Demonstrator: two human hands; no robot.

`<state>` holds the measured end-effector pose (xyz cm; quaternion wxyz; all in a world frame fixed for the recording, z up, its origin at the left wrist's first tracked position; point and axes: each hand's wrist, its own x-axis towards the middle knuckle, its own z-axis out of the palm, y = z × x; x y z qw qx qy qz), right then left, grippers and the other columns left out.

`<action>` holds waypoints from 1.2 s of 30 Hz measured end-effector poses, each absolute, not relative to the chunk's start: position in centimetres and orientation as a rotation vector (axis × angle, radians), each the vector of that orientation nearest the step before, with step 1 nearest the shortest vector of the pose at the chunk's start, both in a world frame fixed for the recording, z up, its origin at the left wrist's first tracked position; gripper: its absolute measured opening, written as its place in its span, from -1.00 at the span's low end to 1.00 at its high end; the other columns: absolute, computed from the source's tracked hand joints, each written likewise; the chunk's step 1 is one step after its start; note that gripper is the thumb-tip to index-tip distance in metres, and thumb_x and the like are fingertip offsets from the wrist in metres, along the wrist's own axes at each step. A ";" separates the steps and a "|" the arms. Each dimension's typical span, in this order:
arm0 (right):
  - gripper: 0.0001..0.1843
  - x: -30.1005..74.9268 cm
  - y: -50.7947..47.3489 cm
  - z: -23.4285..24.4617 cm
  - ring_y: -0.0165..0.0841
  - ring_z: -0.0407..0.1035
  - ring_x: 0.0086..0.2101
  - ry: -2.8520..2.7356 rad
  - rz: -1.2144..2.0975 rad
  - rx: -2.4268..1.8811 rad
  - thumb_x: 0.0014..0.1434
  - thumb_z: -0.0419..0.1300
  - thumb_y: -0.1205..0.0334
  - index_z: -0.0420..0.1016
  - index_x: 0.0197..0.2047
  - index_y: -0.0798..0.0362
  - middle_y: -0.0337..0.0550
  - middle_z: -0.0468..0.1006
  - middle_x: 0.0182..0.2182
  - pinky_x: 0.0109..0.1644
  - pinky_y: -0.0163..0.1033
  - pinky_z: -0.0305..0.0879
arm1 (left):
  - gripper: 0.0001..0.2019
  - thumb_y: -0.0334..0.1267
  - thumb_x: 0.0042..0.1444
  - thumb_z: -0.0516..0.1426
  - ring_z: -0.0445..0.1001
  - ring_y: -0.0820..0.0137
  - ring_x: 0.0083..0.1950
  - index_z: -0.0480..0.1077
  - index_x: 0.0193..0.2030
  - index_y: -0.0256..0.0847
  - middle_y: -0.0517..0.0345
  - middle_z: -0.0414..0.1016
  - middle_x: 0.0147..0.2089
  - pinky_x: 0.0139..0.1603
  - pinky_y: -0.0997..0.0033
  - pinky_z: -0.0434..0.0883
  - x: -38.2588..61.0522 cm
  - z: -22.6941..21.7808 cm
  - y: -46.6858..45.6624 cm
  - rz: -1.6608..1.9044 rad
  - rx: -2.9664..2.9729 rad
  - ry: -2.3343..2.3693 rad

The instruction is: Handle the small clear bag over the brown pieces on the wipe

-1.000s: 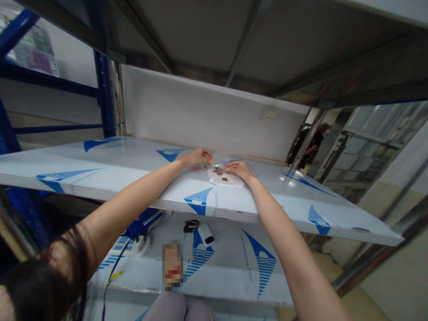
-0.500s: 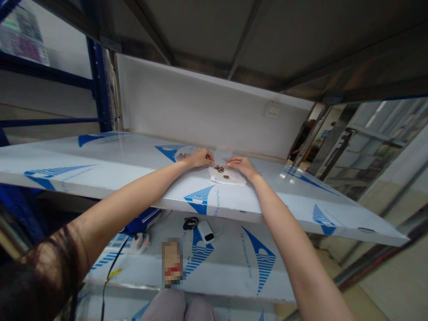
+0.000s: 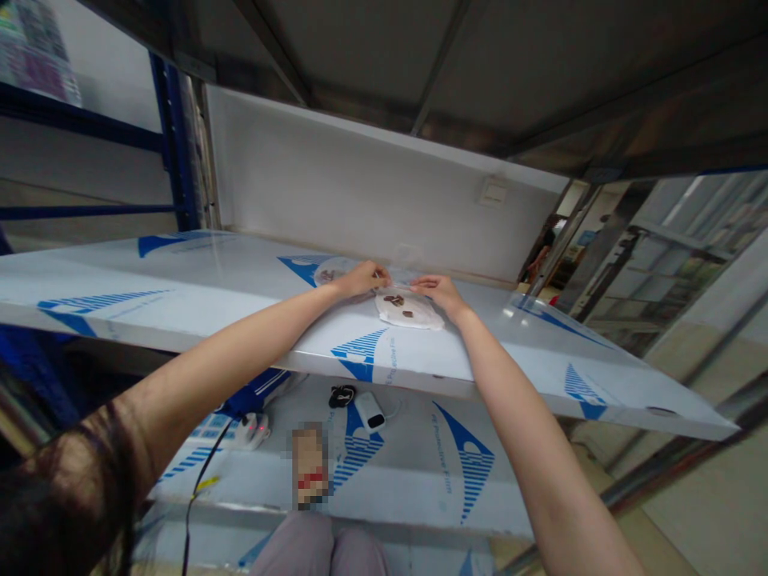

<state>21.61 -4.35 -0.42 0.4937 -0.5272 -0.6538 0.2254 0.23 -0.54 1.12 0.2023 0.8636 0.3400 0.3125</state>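
I wore the one camera on my head, so its view looked forward and down from over my own legs (image 3: 297,548). It faced a pale wall (image 3: 360,184) across a film-covered shelf (image 3: 228,296), from above that shelf's top and below the dark underside of the upper shelf (image 3: 360,56). The view leaned, the wall's base slanting down to the right. My hair (image 3: 78,488) hung very near the lens at lower left; my left hand (image 3: 363,279) and right hand (image 3: 442,291) were farther off, near the centre.
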 end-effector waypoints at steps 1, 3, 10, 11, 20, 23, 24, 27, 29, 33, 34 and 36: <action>-0.88 21.6 -4.4 -0.4 -0.35 0.46 -0.30 -1.591 0.554 -1.266 -0.11 0.33 0.37 0.58 -0.40 0.11 -0.06 0.64 -0.31 -0.07 -0.22 0.31 | -0.79 -0.25 0.10 0.13 0.41 0.41 -0.33 0.51 -0.25 -0.36 0.07 0.53 -0.32 -0.21 0.43 0.30 0.2 1.2 -0.7 0.866 2.391 0.928; -0.85 21.5 -4.6 -0.4 -0.35 0.46 -0.30 -1.605 0.568 -1.257 -0.13 0.34 0.34 0.58 -0.38 0.11 -0.05 0.64 -0.30 -0.07 -0.21 0.31 | -0.81 -0.27 0.08 0.14 0.40 0.40 -0.33 0.51 -0.31 -0.37 0.06 0.53 -0.35 -0.21 0.43 0.29 0.2 1.2 -0.8 0.840 2.375 0.890; -0.79 21.6 -4.7 -0.1 -0.31 0.46 -0.26 -1.636 0.558 -1.289 -0.13 0.34 0.28 0.59 -0.34 0.10 -0.06 0.63 -0.28 -0.08 -0.22 0.29 | -0.83 -0.31 0.05 0.13 0.40 0.40 -0.34 0.52 -0.38 -0.37 0.07 0.53 -0.40 -0.23 0.45 0.28 0.4 1.6 -1.0 0.874 2.430 0.913; -0.78 21.6 -4.8 0.0 -0.31 0.46 -0.25 -1.637 0.553 -1.298 -0.13 0.34 0.28 0.60 -0.32 0.11 -0.07 0.63 -0.28 -0.08 -0.22 0.29 | -0.83 -0.32 0.05 0.13 0.41 0.40 -0.33 0.52 -0.37 -0.37 0.06 0.53 -0.39 -0.24 0.45 0.28 0.4 1.7 -1.0 0.870 2.438 0.917; -0.73 21.2 -5.5 0.0 -0.31 0.46 -0.17 -1.681 0.626 -1.265 0.01 0.28 0.23 0.58 -0.18 0.10 -0.05 0.62 -0.18 -0.02 -0.24 0.28 | -0.84 -0.41 0.09 0.07 0.42 0.44 -0.31 0.47 -0.28 -0.41 0.08 0.52 -0.34 -0.21 0.49 0.29 0.5 1.3 -2.0 0.880 2.326 0.841; -0.79 21.0 -5.4 -0.2 -0.30 0.46 -0.20 -1.703 0.616 -1.283 0.00 0.31 0.20 0.59 -0.28 0.10 -0.03 0.62 -0.21 0.00 -0.21 0.28 | -0.86 -0.39 0.10 0.09 0.40 0.46 -0.34 0.47 -0.32 -0.40 0.09 0.51 -0.37 -0.23 0.48 0.28 0.7 1.2 -2.4 0.858 2.298 0.803; -0.80 21.0 -5.3 -0.2 -0.30 0.46 -0.22 -1.709 0.613 -1.297 -0.01 0.32 0.20 0.59 -0.29 0.10 -0.02 0.63 -0.23 -0.01 -0.20 0.29 | -0.86 -0.37 0.10 0.10 0.39 0.46 -0.35 0.48 -0.34 -0.40 0.09 0.50 -0.39 -0.24 0.48 0.28 0.8 1.3 -2.4 0.848 2.294 0.799; -0.81 21.1 -5.1 -0.3 -0.29 0.46 -0.26 -1.708 0.601 -1.320 -0.04 0.34 0.21 0.59 -0.32 0.11 -0.01 0.63 -0.27 -0.05 -0.19 0.30 | -0.86 -0.38 0.08 0.12 0.37 0.46 -0.39 0.49 -0.38 -0.40 0.12 0.49 -0.44 -0.25 0.47 0.27 1.0 1.3 -2.4 0.834 2.287 0.801; -0.81 21.0 -5.0 -0.3 -0.29 0.47 -0.26 -1.699 0.585 -1.312 -0.05 0.34 0.22 0.59 -0.32 0.11 -0.02 0.63 -0.27 -0.06 -0.19 0.31 | -0.88 -0.41 0.05 0.13 0.37 0.47 -0.41 0.49 -0.40 -0.39 0.14 0.49 -0.46 -0.27 0.47 0.27 1.0 1.4 -2.4 0.838 2.292 0.796; -0.81 20.7 -5.3 0.0 -0.27 0.48 -0.24 -1.671 0.600 -1.308 -0.10 0.36 0.24 0.60 -0.35 0.10 -0.03 0.64 -0.27 -0.02 -0.15 0.31 | -0.86 -0.40 0.03 0.14 0.35 0.48 -0.46 0.47 -0.51 -0.34 0.19 0.45 -0.54 -0.32 0.49 0.25 1.0 1.4 -2.6 0.834 2.284 0.803; -0.79 20.6 -5.4 0.1 -0.26 0.49 -0.22 -1.675 0.625 -1.284 -0.11 0.37 0.22 0.60 -0.34 0.09 -0.03 0.64 -0.26 0.00 -0.14 0.31 | -0.84 -0.39 0.03 0.14 0.35 0.48 -0.47 0.45 -0.54 -0.33 0.20 0.44 -0.56 -0.34 0.49 0.24 1.0 1.4 -2.7 0.834 2.267 0.814; -0.78 20.4 -5.5 0.2 -0.26 0.49 -0.24 -1.669 0.675 -1.266 -0.14 0.38 0.22 0.60 -0.34 0.08 -0.04 0.64 -0.27 0.00 -0.13 0.31 | -0.81 -0.38 0.04 0.12 0.35 0.48 -0.46 0.44 -0.56 -0.31 0.20 0.44 -0.56 -0.36 0.50 0.23 1.0 1.3 -2.7 0.818 2.263 0.824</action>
